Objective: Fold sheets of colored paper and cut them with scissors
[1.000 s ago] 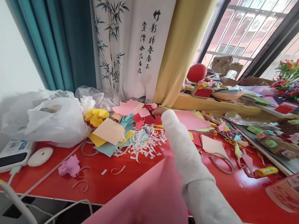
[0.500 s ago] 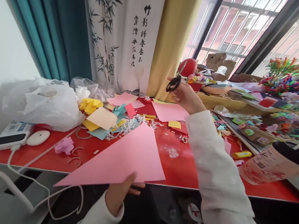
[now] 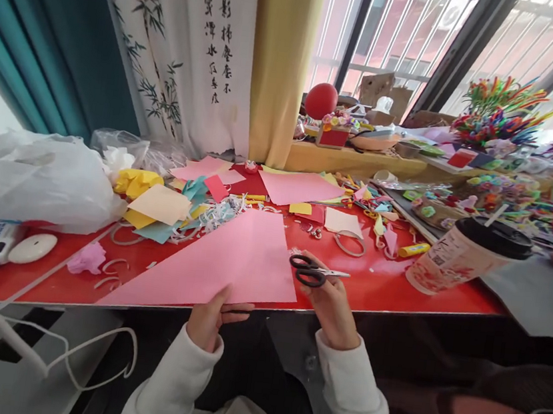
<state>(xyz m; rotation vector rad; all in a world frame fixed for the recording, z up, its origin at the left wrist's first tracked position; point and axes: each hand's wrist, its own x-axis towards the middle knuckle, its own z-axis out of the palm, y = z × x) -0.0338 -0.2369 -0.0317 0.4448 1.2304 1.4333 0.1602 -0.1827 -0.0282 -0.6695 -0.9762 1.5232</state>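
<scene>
The left hand (image 3: 207,319) pinches the near edge of the pink sheet (image 3: 229,262), steadying it flat on the red table (image 3: 397,289). At three o'clock of it, the right hand (image 3: 328,304) grips black scissors (image 3: 311,272), blades closed, pointing to three o'clock. A lidded cup (image 3: 462,253) stands further that way; paper scraps (image 3: 196,207) lie at eleven o'clock.

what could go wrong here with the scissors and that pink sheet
The left hand pinches the pink sheet only at its near edge, so it may sag or slip and a cut could run crooked. The scissors in the right hand sit close to the left fingers, a possible nick. The lidded cup stands near the table edge and could be knocked.
</scene>
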